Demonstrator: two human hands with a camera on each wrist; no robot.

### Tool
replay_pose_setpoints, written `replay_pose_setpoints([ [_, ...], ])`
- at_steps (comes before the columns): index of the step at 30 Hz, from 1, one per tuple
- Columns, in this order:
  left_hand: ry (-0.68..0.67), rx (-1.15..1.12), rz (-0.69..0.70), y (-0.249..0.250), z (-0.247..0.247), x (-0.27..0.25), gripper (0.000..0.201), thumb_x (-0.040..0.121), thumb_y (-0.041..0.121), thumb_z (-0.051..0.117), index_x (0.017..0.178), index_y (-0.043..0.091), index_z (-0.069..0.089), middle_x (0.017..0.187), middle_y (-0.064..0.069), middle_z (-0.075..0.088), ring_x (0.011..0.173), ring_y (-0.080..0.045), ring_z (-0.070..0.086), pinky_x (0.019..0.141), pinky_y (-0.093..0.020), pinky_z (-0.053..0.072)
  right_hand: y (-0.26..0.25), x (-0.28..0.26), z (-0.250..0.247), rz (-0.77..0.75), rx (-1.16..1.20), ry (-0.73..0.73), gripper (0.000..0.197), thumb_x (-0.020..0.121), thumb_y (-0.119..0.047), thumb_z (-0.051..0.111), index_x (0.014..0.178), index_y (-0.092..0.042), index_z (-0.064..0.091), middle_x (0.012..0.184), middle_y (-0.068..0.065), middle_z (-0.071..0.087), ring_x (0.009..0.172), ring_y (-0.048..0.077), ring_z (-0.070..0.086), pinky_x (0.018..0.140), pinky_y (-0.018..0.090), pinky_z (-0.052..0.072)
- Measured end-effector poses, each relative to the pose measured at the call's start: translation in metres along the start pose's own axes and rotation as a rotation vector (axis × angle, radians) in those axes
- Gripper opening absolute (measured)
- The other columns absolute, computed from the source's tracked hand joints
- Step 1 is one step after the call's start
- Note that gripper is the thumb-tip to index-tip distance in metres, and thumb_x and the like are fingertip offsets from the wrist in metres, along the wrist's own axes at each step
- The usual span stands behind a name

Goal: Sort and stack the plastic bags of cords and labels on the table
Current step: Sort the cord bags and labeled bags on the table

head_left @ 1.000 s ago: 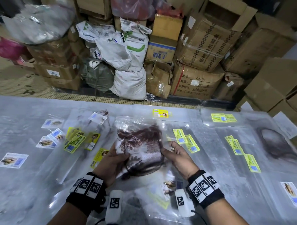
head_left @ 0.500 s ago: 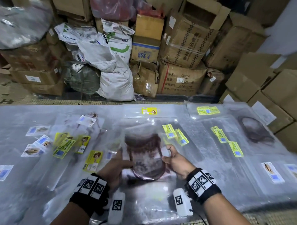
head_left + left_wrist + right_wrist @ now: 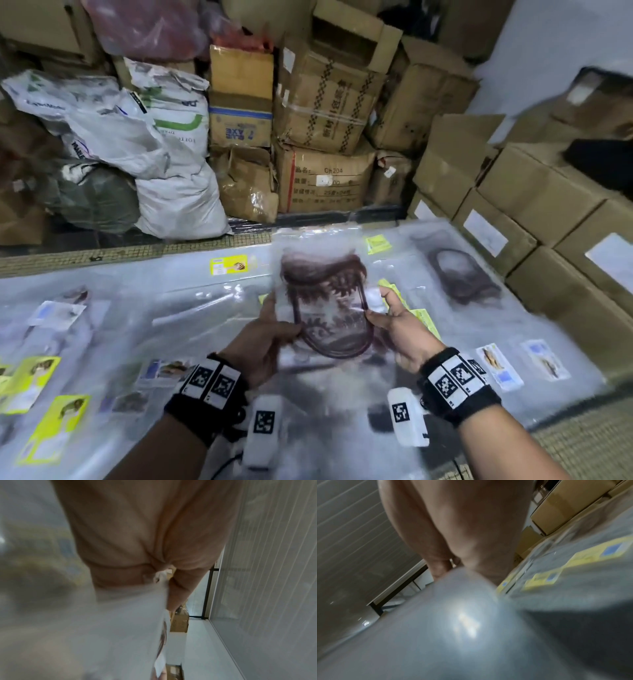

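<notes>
In the head view I hold a clear plastic bag of dark brown cord (image 3: pixel 325 301) upright above the table, between both hands. My left hand (image 3: pixel 274 329) grips its left edge and my right hand (image 3: pixel 385 315) pinches its right edge. The left wrist view shows my left hand (image 3: pixel 164 574) pinching the bag's plastic (image 3: pixel 120 628). Blurred plastic (image 3: pixel 453 615) fills the right wrist view below my right hand (image 3: pixel 458 563). Another bag of dark cord (image 3: pixel 462 274) lies flat at the table's far right. Many flat clear bags with yellow labels (image 3: pixel 229 265) and white labels (image 3: pixel 500 366) cover the table.
Stacked cardboard boxes (image 3: pixel 325 178) and white sacks (image 3: pixel 171 192) stand on the floor beyond the table's far edge. More cardboard boxes (image 3: pixel 548 212) press against the table's right side. A woven mat (image 3: pixel 582 452) shows at the near right corner.
Both hands have lifted the cord bag off the table, turned it upright and carried it to the right. The head view has swung right as well.
</notes>
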State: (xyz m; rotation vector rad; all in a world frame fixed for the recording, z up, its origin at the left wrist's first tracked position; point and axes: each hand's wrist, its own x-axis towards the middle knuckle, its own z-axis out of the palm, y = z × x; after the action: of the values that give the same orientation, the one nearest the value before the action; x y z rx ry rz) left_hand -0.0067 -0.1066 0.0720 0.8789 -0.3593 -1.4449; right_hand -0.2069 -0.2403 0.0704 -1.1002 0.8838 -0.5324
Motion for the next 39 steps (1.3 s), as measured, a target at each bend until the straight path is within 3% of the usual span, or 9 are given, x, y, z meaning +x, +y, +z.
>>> replay_pose_setpoints([
  [2,-0.017,0.014,0.004,-0.012,0.036,0.034,0.074,0.067,-0.006,0.067,0.136,0.011,0.047,0.13,-0.035,0.054,0.12,-0.064,0.042,0.097,-0.082,0.023,-0.016,0.01,-0.044,-0.02,-0.005,0.044,0.032,0.098,0.001,0.05,0.113,-0.027,0.054,0.087,0.017,0.067,0.051,0.021,0.058,0.037,0.02,0.04],
  [6,0.02,0.091,-0.03,-0.042,0.111,0.093,0.048,0.081,-0.005,0.054,0.128,-0.015,0.051,0.119,-0.034,0.061,0.103,-0.045,0.063,0.086,-0.052,0.056,-0.049,0.032,-0.138,-0.041,0.038,0.085,0.035,0.096,-0.001,0.052,0.124,-0.023,0.055,0.118,0.026,0.063,0.094,0.038,0.065,0.079,0.044,0.053],
  [9,0.003,0.086,-0.059,-0.072,0.16,0.134,0.048,0.082,-0.008,0.053,0.13,-0.005,0.053,0.118,-0.034,0.062,0.105,-0.051,0.061,0.082,-0.06,0.055,-0.066,0.048,-0.21,-0.06,-0.02,0.104,0.044,0.097,-0.002,0.051,0.137,-0.021,0.049,0.13,0.022,0.063,0.117,0.048,0.058,0.101,0.067,0.04],
  [14,-0.019,0.011,-0.104,-0.113,0.227,0.182,0.058,0.083,-0.019,0.044,0.115,0.025,0.063,0.106,-0.022,0.071,0.078,-0.033,0.073,0.055,-0.034,0.057,-0.08,0.071,-0.308,0.008,-0.092,0.148,0.055,0.089,-0.02,0.066,0.139,-0.036,0.05,0.131,0.032,0.056,0.117,0.049,0.057,0.101,0.078,0.03],
  [17,0.025,0.09,-0.07,-0.132,0.248,0.208,0.069,0.081,-0.022,0.046,0.136,0.019,0.048,0.11,-0.017,0.07,0.082,-0.03,0.072,0.06,-0.033,0.057,-0.102,0.078,-0.341,0.036,-0.145,0.129,0.044,0.095,-0.013,0.061,0.134,-0.031,0.053,0.131,0.024,0.061,0.121,0.044,0.058,0.106,0.072,0.032],
  [24,0.095,0.123,-0.013,-0.149,0.274,0.266,0.071,0.073,-0.016,0.056,0.131,0.025,0.051,0.11,-0.021,0.067,0.07,-0.023,0.069,0.064,-0.033,0.055,-0.141,0.116,-0.386,-0.004,-0.238,0.093,0.041,0.098,-0.003,0.055,0.136,-0.016,0.05,0.131,0.016,0.063,0.12,0.035,0.06,0.108,0.053,0.044],
  [28,0.295,0.36,-0.048,-0.165,0.266,0.297,0.078,0.081,-0.021,0.054,0.147,0.017,0.034,0.106,-0.021,0.066,0.071,-0.023,0.064,0.057,-0.026,0.053,-0.123,0.148,-0.386,0.011,-0.525,0.112,0.027,0.099,-0.007,0.056,0.124,-0.016,0.049,0.12,0.015,0.064,0.101,0.024,0.062,0.084,0.028,0.053],
  [33,0.378,0.585,-0.036,-0.187,0.255,0.319,0.083,0.081,-0.02,0.054,0.151,0.01,0.02,0.131,-0.029,0.053,0.1,-0.034,0.058,0.055,-0.02,0.05,-0.075,0.195,-0.407,0.109,-0.725,0.145,0.053,0.089,-0.026,0.071,0.134,-0.025,0.045,0.128,0.009,0.061,0.113,0.029,0.059,0.102,0.05,0.047],
  [39,0.375,0.598,0.015,-0.196,0.247,0.33,0.076,0.083,-0.019,0.055,0.138,0.025,0.027,0.099,0.0,0.059,0.082,-0.009,0.06,0.06,-0.02,0.055,-0.081,0.202,-0.404,0.125,-0.807,0.132,0.046,0.096,-0.023,0.062,0.137,-0.023,0.042,0.134,0.006,0.055,0.12,0.029,0.054,0.103,0.044,0.045],
])
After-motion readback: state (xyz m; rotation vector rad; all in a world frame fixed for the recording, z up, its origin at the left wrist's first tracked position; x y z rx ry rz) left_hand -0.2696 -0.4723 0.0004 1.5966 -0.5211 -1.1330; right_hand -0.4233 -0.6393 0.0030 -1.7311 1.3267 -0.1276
